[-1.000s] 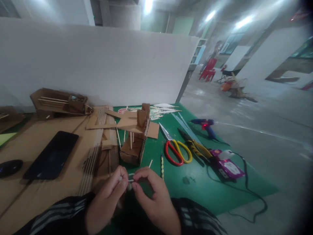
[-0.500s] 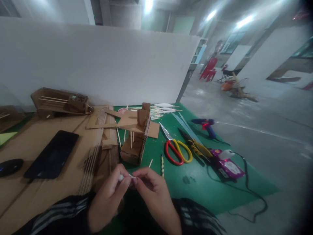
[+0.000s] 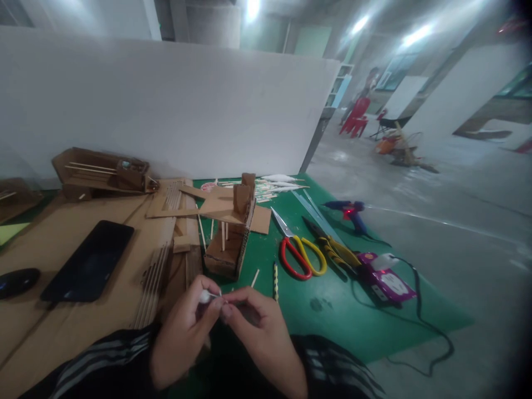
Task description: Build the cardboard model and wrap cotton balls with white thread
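Note:
My left hand (image 3: 189, 327) is closed, pinching a small white rounded thing (image 3: 205, 296) between thumb and fingers. From it a thin pale strand or stick (image 3: 215, 295) runs to the fingertips of my right hand (image 3: 261, 327), which are pressed together on its end. Its exact kind is too small to tell. Just beyond my hands stands a cardboard model (image 3: 226, 255) with thin wooden sticks upright in it. A short loose stick (image 3: 255, 277) and a pencil with a spotted pattern (image 3: 275, 280) lie by my right hand.
Scissors (image 3: 296, 257), pliers (image 3: 332, 249), a glue gun (image 3: 349, 213) with a red light and a purple power strip (image 3: 384, 280) lie rightward. At left are a phone (image 3: 89, 260), a mouse (image 3: 19, 281) and another cardboard model (image 3: 106, 172). A white panel (image 3: 174, 105) stands behind.
My fingers have shifted slightly, and more of the white thing and the thin strand shows between my hands. The objects on the table stay in place.

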A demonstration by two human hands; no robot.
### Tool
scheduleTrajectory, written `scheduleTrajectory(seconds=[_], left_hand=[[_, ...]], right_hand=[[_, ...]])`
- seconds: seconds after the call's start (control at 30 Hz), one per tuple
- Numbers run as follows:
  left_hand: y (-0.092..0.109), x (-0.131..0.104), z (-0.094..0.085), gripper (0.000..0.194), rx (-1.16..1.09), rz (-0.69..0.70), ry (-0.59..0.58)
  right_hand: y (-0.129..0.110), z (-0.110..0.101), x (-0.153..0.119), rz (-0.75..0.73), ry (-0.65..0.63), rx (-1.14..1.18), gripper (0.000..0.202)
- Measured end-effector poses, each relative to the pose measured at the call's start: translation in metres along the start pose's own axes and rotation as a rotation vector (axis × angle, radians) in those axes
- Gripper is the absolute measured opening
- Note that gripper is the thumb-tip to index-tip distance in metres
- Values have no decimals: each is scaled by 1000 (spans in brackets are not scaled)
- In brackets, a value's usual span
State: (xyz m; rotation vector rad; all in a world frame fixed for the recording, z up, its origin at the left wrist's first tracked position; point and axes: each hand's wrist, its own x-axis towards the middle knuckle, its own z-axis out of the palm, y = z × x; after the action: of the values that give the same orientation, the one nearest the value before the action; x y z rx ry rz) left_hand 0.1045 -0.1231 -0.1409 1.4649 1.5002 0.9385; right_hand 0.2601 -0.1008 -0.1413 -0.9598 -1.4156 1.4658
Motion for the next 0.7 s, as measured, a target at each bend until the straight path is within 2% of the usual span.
scheduleTrajectory(seconds=[0.1,0.37,0.53,0.7], left_hand=[[-3,0,0,24,-2,14,3],[-2,-2,-1,22,78,242,16],[-11,-3,0,21,320,389,106],[-14,0,1,19,319,527,107]], right_hand=[[-3,0,4,73,5,78,19],[4,1,9,275,-42,402,32],[8,0,11,405,-101,361,36],[9,0,12,412,-110,289,38]])
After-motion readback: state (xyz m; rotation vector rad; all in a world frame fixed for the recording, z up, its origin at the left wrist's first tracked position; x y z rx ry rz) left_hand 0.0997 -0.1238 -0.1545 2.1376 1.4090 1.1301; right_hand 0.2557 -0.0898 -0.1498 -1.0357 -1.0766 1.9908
